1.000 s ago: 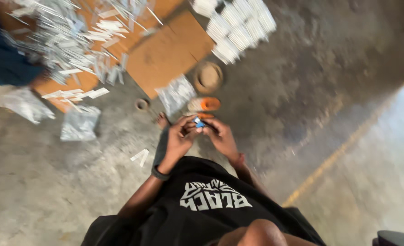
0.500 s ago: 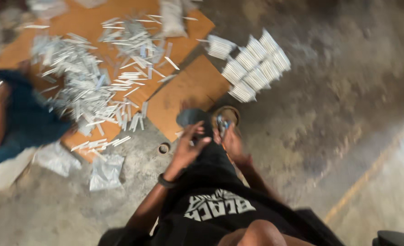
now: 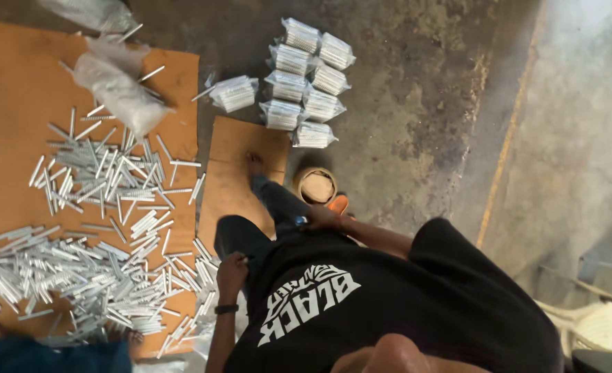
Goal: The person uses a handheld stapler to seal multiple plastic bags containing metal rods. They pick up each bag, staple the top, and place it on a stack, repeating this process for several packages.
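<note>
My right hand (image 3: 319, 218) is closed around a small blue object (image 3: 300, 222) and rests over my dark trouser leg, just below a roll of brown tape (image 3: 316, 186) and an orange item (image 3: 338, 204). My left hand (image 3: 231, 272), with a dark wristband, lies on my other knee with its fingers curled. It sits right beside the edge of a heap of short silver metal rods (image 3: 92, 269). What the left hand holds, if anything, is hidden. My bare foot (image 3: 253, 164) rests on a small sheet of cardboard (image 3: 233, 148).
A large cardboard sheet (image 3: 16, 83) carries the loose rods and clear bags (image 3: 119, 93) of them. Several packed bundles (image 3: 306, 76) lie on the concrete floor ahead. Another person in blue (image 3: 43, 356) sits at the lower left. A yellow floor line (image 3: 502, 145) runs at the right, white plastic chair (image 3: 596, 321) beyond.
My hands were together in front of me around the blue object. Now they are apart, the right keeping the blue object, the left down by the rods. The view has swung left.
</note>
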